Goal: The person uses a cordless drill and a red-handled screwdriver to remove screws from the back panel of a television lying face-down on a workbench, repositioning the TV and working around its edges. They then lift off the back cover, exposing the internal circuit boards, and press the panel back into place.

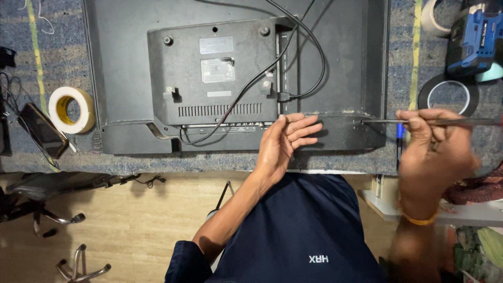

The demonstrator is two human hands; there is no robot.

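The TV (126, 63) is laid face down on the grey mat (63, 47), its back panel up, directly ahead of both hands. The left hand (283, 144) is spread flat, fingers open and holding nothing, pressed on the lower edge of the casing just below the black cable (309, 47) and its plug. The right hand (432, 152) is closed around a long screwdriver (445, 121), whose shaft runs leftward from the fingers so that the tip meets the lower right part of the casing, between the two hands; whether the tip sits in a screw head cannot be told

For the step to be done well, the shaft should be kept in line with the fastener, and pressure should be applied along the shaft before any turning, so that slipping across the plastic is avoided. The set is best steadied by the flat left hand, kept clear of the tip's path. The cable loop beyond the left fingertips should not be snagged or pressed

Beyond the right hand a black tape ring (448, 97) and a blue drill (474, 36) are lying within reach. Far to the left of the left hand a roll of pale tape (72, 109) and a phone (43, 131) are resting on the mat, well apart from the work
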